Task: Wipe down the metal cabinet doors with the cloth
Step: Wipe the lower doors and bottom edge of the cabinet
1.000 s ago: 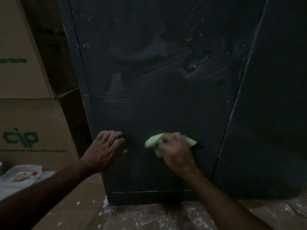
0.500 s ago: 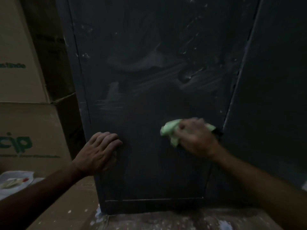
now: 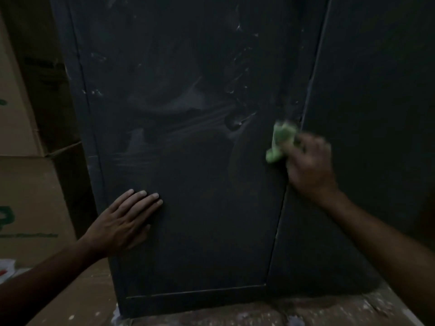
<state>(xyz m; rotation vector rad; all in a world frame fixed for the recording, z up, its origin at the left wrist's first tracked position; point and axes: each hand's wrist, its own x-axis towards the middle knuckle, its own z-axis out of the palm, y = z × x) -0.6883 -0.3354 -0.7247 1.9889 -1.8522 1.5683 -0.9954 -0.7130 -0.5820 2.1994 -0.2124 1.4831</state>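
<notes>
A dark metal cabinet fills the view, its left door (image 3: 193, 184) streaked with pale wipe marks and droplets, its right door (image 3: 372, 114) in deep shadow. My right hand (image 3: 310, 165) grips a bunched green cloth (image 3: 280, 143) against the left door's right edge, beside the seam between the doors; hand and cloth are motion-blurred. My left hand (image 3: 124, 220) lies flat on the lower left of the same door, fingers straight and together.
Stacked cardboard boxes (image 3: 26, 196) with green print stand close to the cabinet's left side. A white bag or tray (image 3: 6, 267) lies at the far left edge. The floor (image 3: 306, 311) below the cabinet is speckled with paint and dust.
My right hand has swept the cloth up and to the right, from the door's lower middle to its right edge. My left hand stayed on the door.
</notes>
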